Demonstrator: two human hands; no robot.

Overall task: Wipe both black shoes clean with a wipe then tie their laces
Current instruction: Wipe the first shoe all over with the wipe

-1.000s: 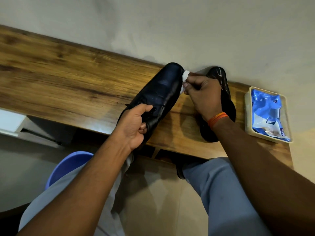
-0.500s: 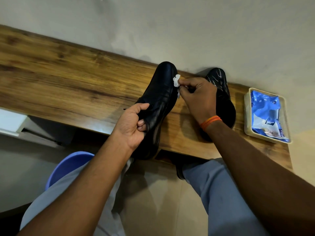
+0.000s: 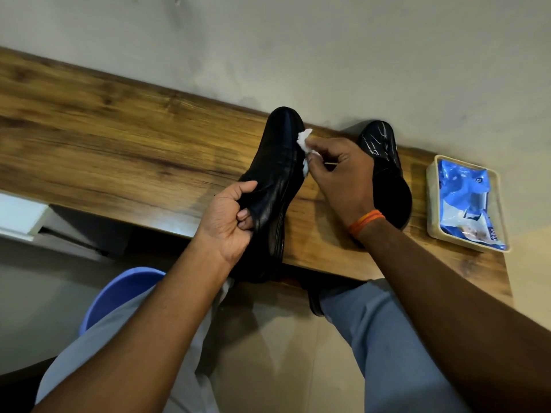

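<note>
My left hand grips a black leather shoe at its opening, thumb on top and fingers inside. The shoe is tipped onto its side with its toe pointing toward the wall. My right hand pinches a small white wipe and presses it against the shoe's right edge near the toe. The second black shoe stands on the wooden shelf behind my right hand, partly hidden by it.
A cream tray holding a blue wipe packet sits at the shelf's right end. The wall runs just behind the shoes. Below the shelf are my knees in grey trousers and a blue plastic stool.
The held shoe has rolled further onto its side and swung more upright. My right hand with the wipe has slid along the shoe's right edge, staying near the toe.
</note>
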